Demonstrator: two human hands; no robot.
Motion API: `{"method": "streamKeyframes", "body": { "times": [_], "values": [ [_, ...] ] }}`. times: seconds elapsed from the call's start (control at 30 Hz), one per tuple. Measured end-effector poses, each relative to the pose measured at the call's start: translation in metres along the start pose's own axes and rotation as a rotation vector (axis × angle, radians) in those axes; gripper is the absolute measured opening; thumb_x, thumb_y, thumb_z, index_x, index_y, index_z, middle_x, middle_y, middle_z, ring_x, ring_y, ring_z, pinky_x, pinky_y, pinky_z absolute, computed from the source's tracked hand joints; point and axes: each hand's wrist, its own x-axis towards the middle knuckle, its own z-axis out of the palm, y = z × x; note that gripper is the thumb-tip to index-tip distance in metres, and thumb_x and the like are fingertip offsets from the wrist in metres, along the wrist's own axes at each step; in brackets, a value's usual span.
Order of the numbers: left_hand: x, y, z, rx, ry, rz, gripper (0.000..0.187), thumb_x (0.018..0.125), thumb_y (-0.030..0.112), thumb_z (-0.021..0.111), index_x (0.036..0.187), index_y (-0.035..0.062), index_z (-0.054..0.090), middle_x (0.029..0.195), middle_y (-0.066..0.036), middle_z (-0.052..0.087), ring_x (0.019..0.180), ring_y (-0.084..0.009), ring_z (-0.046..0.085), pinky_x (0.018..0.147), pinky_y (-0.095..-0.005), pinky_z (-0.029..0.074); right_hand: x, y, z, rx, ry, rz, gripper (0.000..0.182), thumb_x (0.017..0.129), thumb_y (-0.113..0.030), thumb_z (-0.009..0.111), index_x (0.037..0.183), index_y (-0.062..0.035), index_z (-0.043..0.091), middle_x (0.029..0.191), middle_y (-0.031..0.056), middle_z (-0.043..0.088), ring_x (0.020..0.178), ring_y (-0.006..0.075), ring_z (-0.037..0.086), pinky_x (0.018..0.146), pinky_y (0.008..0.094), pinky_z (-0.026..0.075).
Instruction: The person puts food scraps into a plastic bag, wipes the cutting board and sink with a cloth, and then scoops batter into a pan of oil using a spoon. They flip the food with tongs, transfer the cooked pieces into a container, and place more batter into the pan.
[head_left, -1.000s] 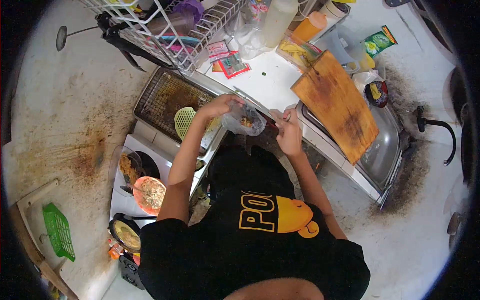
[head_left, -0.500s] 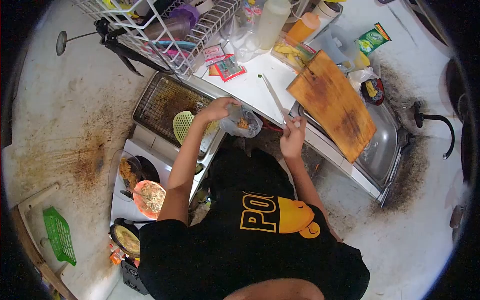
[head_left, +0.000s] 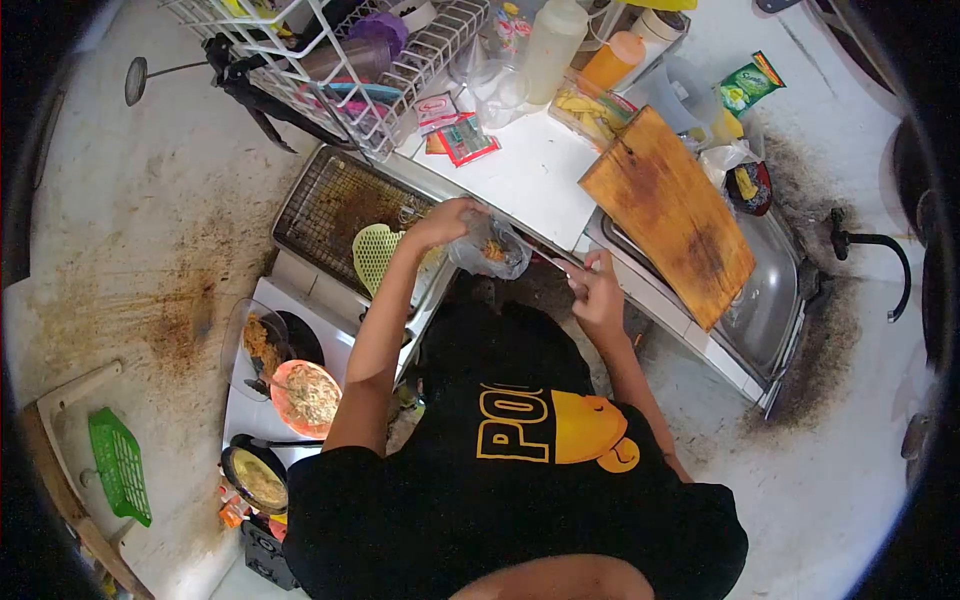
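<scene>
My left hand (head_left: 448, 222) is closed on the rim of a clear plastic bag (head_left: 510, 262), which hangs open at the counter's front edge. Brown scraps show inside the bag. To the right of it, my right hand (head_left: 592, 288) grips the knife (head_left: 546, 260) by its handle, and the blade points left toward the bag's opening. Behind my right hand, a wooden cutting board (head_left: 672, 215) lies across the steel sink (head_left: 765, 310).
A white dish rack (head_left: 440, 60) stands at the back left, near seasoning packets (head_left: 468, 140) and bottles (head_left: 552, 50). At left are a wire-rack tray (head_left: 330, 205), an orange bowl (head_left: 307, 398) and a pan (head_left: 256, 478). A black faucet (head_left: 870, 235) is at right.
The knife has swung from pointing up over the white counter to pointing left at the bag. My right hand has moved slightly down and right. The small green piece on the counter no longer shows.
</scene>
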Motion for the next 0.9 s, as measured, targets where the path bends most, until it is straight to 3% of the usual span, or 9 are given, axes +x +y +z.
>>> {"method": "streamKeyframes", "body": {
  "times": [0.1, 0.27, 0.3, 0.4, 0.53, 0.67, 0.73, 0.77, 0.9],
  "values": [
    [0.001, -0.005, -0.001, -0.002, -0.020, -0.013, 0.057, 0.056, 0.004, 0.047, 0.113, 0.0035, 0.057, 0.116, -0.018, 0.056, 0.113, -0.0275, 0.049, 0.100, -0.0313, 0.033, -0.002, 0.002, -0.005, 0.039, 0.000, 0.028, 0.046, 0.067, 0.007, 0.053, 0.104, -0.0165, 0.066, 0.089, 0.0099, 0.043, 0.071, 0.0271, 0.054, 0.061, 0.0326, 0.044],
    [-0.006, -0.001, 0.008, 0.012, 0.034, 0.057, 0.056, 0.057, 0.003, 0.047, 0.112, 0.0033, 0.057, 0.116, -0.017, 0.057, 0.112, -0.0282, 0.050, 0.099, -0.0310, 0.034, 0.017, 0.023, 0.022, 0.075, 0.292, 0.023, 0.038, 0.075, 0.004, 0.056, 0.106, -0.0145, 0.064, 0.095, 0.0166, 0.046, 0.079, 0.0333, 0.053, 0.069, 0.0375, 0.045],
    [-0.012, 0.009, 0.009, 0.020, 0.080, 0.046, 0.056, 0.057, 0.002, 0.046, 0.112, 0.0027, 0.057, 0.114, -0.018, 0.057, 0.111, -0.0286, 0.051, 0.099, -0.0313, 0.035, 0.024, 0.012, 0.023, 0.094, 0.348, -0.013, 0.043, 0.071, 0.009, 0.053, 0.110, -0.0092, 0.062, 0.097, 0.0212, 0.047, 0.081, 0.0359, 0.052, 0.074, 0.0385, 0.045],
    [-0.027, 0.042, 0.015, 0.124, 0.123, -0.011, 0.055, 0.057, 0.000, 0.046, 0.110, 0.0010, 0.058, 0.111, -0.019, 0.059, 0.108, -0.0303, 0.054, 0.096, -0.0325, 0.037, 0.048, -0.001, 0.042, 0.025, 0.415, -0.052, 0.047, 0.068, 0.012, 0.050, 0.113, -0.0012, 0.057, 0.099, 0.0237, 0.045, 0.083, 0.0369, 0.053, 0.075, 0.0388, 0.045],
    [-0.042, 0.058, 0.034, 0.112, 0.141, 0.114, 0.054, 0.057, -0.002, 0.047, 0.111, -0.0009, 0.057, 0.111, -0.020, 0.058, 0.108, -0.0324, 0.053, 0.094, -0.0328, 0.038, 0.086, -0.032, 0.063, 0.069, 0.320, 0.006, 0.058, 0.064, 0.015, 0.046, 0.121, 0.0086, 0.044, 0.104, 0.0298, 0.041, 0.088, 0.0436, 0.053, 0.078, 0.0427, 0.046],
    [-0.049, 0.070, 0.042, 0.096, 0.038, 0.027, 0.055, 0.058, -0.003, 0.047, 0.112, -0.0031, 0.055, 0.110, -0.020, 0.057, 0.106, -0.0335, 0.053, 0.094, -0.0332, 0.038, 0.128, -0.040, 0.092, 0.095, 0.336, 0.021, 0.059, 0.059, 0.015, 0.050, 0.118, 0.0088, 0.048, 0.107, 0.0333, 0.042, 0.096, 0.0454, 0.051, 0.084, 0.0425, 0.045],
    [-0.051, 0.067, 0.046, 0.120, 0.049, 0.102, 0.054, 0.057, -0.004, 0.047, 0.111, -0.0040, 0.055, 0.108, -0.020, 0.057, 0.105, -0.0341, 0.053, 0.094, -0.0335, 0.038, 0.142, -0.044, 0.100, 0.182, 0.252, 0.055, 0.049, 0.072, 0.012, 0.049, 0.119, 0.0140, 0.039, 0.105, 0.0317, 0.040, 0.087, 0.0442, 0.052, 0.078, 0.0445, 0.047],
    [-0.054, 0.071, 0.046, 0.123, 0.067, 0.083, 0.054, 0.058, -0.003, 0.046, 0.111, -0.0048, 0.054, 0.108, -0.023, 0.057, 0.104, -0.0351, 0.053, 0.093, -0.0343, 0.038, 0.140, -0.048, 0.102, 0.028, 0.266, -0.032, 0.042, 0.078, 0.008, 0.048, 0.119, 0.0139, 0.040, 0.105, 0.0308, 0.040, 0.088, 0.0427, 0.052, 0.075, 0.0443, 0.048],
    [-0.059, 0.070, 0.047, 0.114, 0.122, 0.070, 0.054, 0.058, -0.002, 0.046, 0.112, -0.0066, 0.052, 0.110, -0.024, 0.057, 0.107, -0.0331, 0.052, 0.094, -0.0342, 0.037, 0.132, -0.068, 0.097, -0.011, 0.233, 0.031, 0.043, 0.078, 0.007, 0.048, 0.121, 0.0107, 0.040, 0.108, 0.0274, 0.041, 0.091, 0.0411, 0.052, 0.073, 0.0445, 0.050]
  ]
}}
